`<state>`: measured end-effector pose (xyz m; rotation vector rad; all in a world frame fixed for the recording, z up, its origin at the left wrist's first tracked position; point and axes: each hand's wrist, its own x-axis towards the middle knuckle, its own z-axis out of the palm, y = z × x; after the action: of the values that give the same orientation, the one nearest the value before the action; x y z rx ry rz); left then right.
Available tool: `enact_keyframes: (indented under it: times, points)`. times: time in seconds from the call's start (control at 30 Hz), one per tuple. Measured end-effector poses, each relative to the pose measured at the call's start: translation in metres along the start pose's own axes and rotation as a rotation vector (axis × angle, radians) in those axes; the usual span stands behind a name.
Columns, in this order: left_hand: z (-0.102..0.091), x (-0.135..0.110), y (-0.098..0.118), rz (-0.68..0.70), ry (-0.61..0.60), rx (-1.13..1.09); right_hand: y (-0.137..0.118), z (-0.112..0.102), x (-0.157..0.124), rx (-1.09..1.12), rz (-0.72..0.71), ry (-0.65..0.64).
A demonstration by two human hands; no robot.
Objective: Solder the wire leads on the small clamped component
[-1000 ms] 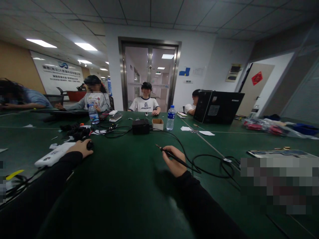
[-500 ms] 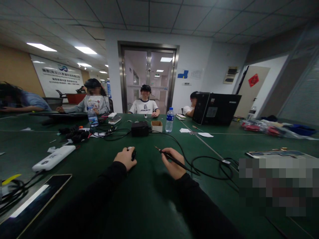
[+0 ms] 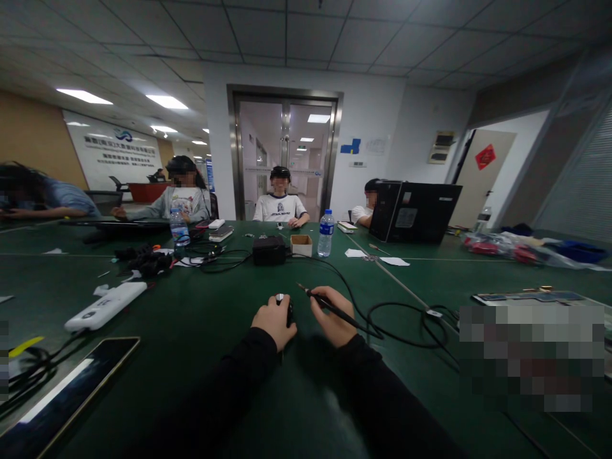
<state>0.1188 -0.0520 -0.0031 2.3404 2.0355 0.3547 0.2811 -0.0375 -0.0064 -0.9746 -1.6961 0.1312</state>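
My right hand (image 3: 332, 315) grips a black soldering iron (image 3: 345, 315) like a pen, its thin metal tip pointing up and left over the green table (image 3: 229, 408). Close beside it on the left, my left hand (image 3: 271, 324) is closed around a small black object (image 3: 289, 312) with a silvery part showing at the top. Fingers cover most of that object, so its kind is unclear. From the iron's rear, a black cable (image 3: 406, 306) loops off to the right. The iron's tip touches nothing I can see.
Beyond my hands stand a black box (image 3: 268, 250), a small open carton (image 3: 301, 245) and a water bottle (image 3: 326, 233). A power strip (image 3: 108, 306) and a phone (image 3: 71, 395) lie left. A black computer case (image 3: 415, 211) stands back right. Several people sit around the table.
My left hand has moved right and slightly nearer to me with the black object, coming close to the right hand. My right hand and the soldering iron have stayed in place.
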Motion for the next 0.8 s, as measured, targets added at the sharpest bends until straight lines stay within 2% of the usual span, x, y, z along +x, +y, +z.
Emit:
enact_keyframes:
  times: [0.8]
  points:
    - [0.001,-0.012,0.006,0.048,-0.007,0.049,-0.003,0.000,0.000,0.008,-0.011,0.004]
